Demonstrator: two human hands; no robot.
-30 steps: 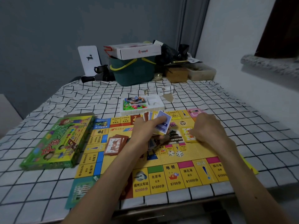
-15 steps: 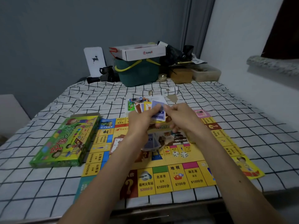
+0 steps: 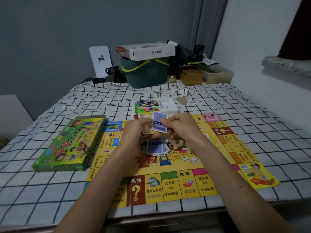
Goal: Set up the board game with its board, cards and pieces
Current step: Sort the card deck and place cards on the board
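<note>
Head view. Board (image 3: 170, 187) spread flat on the checked bed (image 3: 50, 195), near edge close to the body, probably so every square stays within reach. Left hand (image 3: 134, 132) clenched round a fan of cards (image 3: 148, 126), held up over the middle of the board, seemingly to keep the faces readable while sorting. Right hand (image 3: 178, 125) pinching one purple card (image 3: 159, 122) at the front of that fan, apparently pulling it out or slotting it in; which of the two, hard to say. Loose pile of purple-backed cards (image 3: 155, 147) lying on the board just below the hands, likely a sorted stack in the making. Two dice (image 3: 189, 159) resting on the board just right of that pile. White tray (image 3: 157, 106) with coloured pieces and more cards parked just beyond the far edge, not yet emptied. Green game box (image 3: 69, 145) set aside, left of the board and touching its edge, out of the way.

Against the frame half a second back: hands much the same, joined over the centre, purple card a little more upright. Against one second back: right hand then low on the board, apart from the left; now raised to meet the fan.
</note>
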